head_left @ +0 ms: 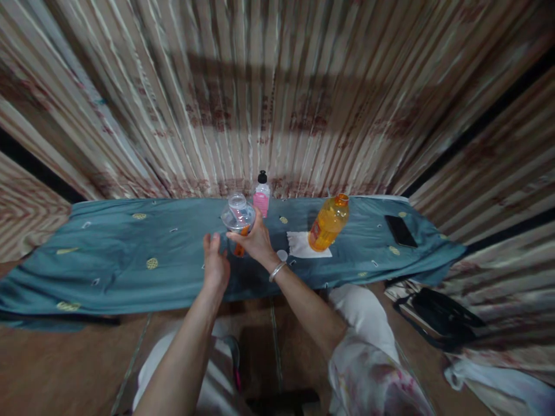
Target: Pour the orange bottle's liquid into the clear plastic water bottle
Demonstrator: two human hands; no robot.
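Note:
My right hand, with a silver bracelet at the wrist, grips a clear plastic piece with a wide round rim and a narrower ring-like top. Orange shows just below it, partly covered by the hand; I cannot make out its shape. To the left, my left hand is held over the cloth with fingers apart and nothing in it. Right behind my right hand stands a clear bottle with a pink label and black cap. A small white cap lies near my right wrist.
A large uncapped bottle of yellow-orange liquid stands on a white paper tissue. Farther right lies a black phone. The narrow table has a blue-green cloth, and a curtain hangs behind. A black bag sits below at right.

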